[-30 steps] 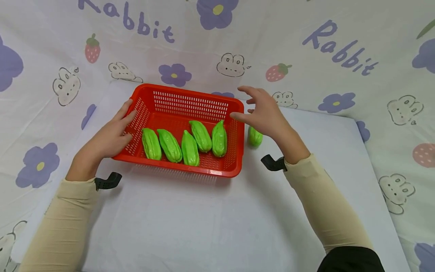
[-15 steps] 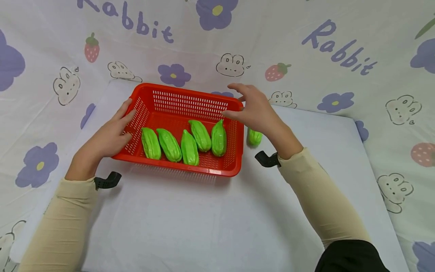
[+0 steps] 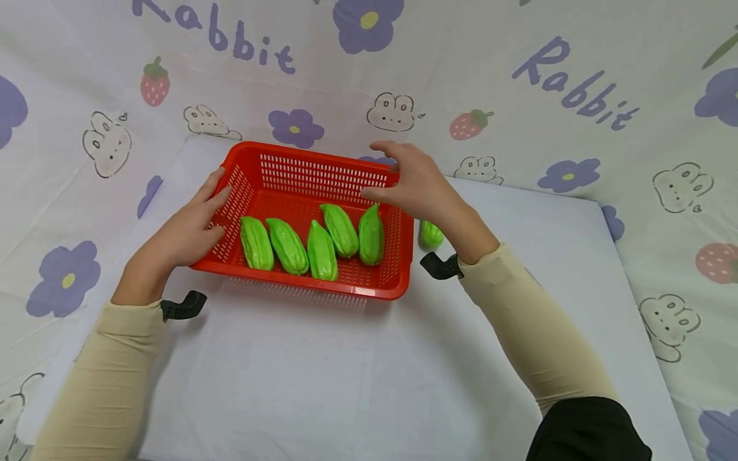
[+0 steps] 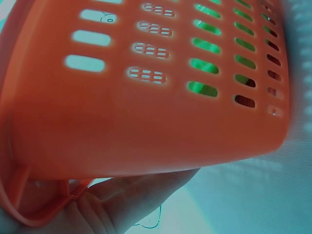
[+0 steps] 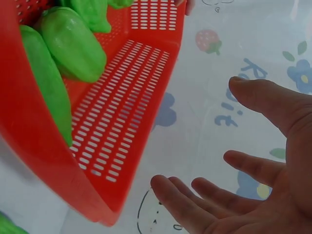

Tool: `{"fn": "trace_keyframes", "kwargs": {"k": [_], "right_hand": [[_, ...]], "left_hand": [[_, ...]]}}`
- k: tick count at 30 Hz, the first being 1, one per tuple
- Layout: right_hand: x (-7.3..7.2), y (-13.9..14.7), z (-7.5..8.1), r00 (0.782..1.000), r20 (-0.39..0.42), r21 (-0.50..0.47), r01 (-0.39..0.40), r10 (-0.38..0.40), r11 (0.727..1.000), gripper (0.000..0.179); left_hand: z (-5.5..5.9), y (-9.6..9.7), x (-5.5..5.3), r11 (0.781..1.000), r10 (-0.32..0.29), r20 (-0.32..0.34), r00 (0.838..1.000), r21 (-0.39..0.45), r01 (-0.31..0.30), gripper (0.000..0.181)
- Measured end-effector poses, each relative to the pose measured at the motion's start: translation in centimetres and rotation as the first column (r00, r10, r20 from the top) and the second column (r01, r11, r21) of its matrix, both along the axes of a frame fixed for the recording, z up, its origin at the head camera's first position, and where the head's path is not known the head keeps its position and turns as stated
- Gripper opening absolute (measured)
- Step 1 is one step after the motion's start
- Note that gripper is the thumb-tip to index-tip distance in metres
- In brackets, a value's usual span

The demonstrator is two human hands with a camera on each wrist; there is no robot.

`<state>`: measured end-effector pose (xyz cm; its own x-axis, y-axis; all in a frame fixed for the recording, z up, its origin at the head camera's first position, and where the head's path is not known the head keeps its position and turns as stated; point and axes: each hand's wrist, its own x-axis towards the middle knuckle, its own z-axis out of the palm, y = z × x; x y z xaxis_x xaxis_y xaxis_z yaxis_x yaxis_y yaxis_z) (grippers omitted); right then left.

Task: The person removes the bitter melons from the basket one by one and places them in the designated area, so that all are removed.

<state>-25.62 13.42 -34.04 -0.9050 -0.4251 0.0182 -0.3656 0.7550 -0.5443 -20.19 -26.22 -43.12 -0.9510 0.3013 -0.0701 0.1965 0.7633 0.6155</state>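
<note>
A red plastic basket (image 3: 291,192) sits on the white tabletop and holds several glossy green, ridged vegetables (image 3: 288,246) of uncertain kind. My left hand (image 3: 184,230) grips its left rim; in the left wrist view, the thumb (image 4: 146,195) lies along the outer wall (image 4: 122,131) and the other fingers are hidden. Over the basket's right end hovers my right hand (image 3: 418,182), thumb and fingers spread, holding nothing. In the right wrist view, that hand (image 5: 273,180) is apart from the basket rim. Another green vegetable (image 3: 431,235) lies outside the basket, partly covered by the right forearm.
A white cloth (image 3: 501,83) printed with rabbits, flowers and strawberries stands behind the white tabletop (image 3: 323,371) and extends down both sides. Black wrist devices (image 3: 441,266) sit on both wrists.
The right hand has moved left, from beside the basket's right rim to above its right end, fingers still spread. The left hand, basket and vegetables have stayed in place.
</note>
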Motion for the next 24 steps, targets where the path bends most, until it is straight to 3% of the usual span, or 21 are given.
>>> {"fn": "trace_keyframes", "kwargs": {"k": [24], "right_hand": [[-0.3,-3.4,-2.1,0.993,0.047,-0.029,-0.103,0.104,0.994,0.075]], "left_hand": [[-0.3,-0.2,0.1,1.000,0.006,-0.006,1.000,0.008,-0.006,0.077]]}}
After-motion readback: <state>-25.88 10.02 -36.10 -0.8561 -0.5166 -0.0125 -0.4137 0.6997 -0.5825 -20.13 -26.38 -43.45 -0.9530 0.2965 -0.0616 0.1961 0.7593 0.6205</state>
